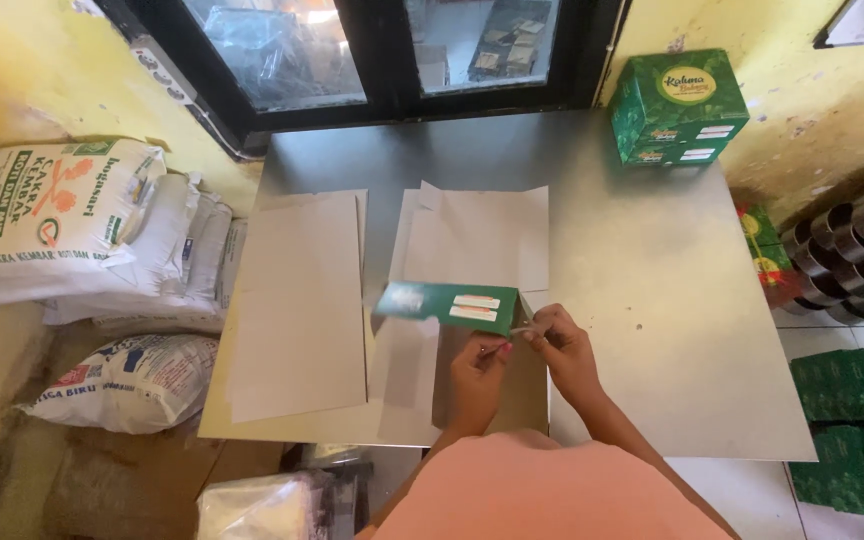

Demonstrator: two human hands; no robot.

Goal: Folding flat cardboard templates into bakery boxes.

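Head view looks down on a grey metal tabletop (642, 300) set against a yellow wall below a dark-framed window. White printed flour sacks (82, 240) are piled on the floor to its left, and a stack of two green cardboard boxes (677, 108) sits at the tabletop's far right corner. Two piles of flat grey-white card blanks lie on the surface: the left pile (297, 300) well clear of the hands, the middle pile (477, 240) running under them.

The work piece is a half-folded green-printed carton blank (447, 305) resting on the middle pile near the front edge. Its green flap stands tilted up, printed face toward the wearer, with the long axis running left to right across the tabletop and the right end dipping slightly lower. The grey inner panel lies flat toward the person.

The left hand (482, 370) and right hand (557, 345) sit just beside each other at the flap's right corner. Each grip is narrow, fingertips pinched on a small tab or strip there; what exactly it is, is too small to tell.

A likely risk: with both hands at one corner, the free left end could swing or sag, so the fold creases crooked. A hard pull on the thin tab could tear it. The loose sheets beneath could slide toward the near edge.
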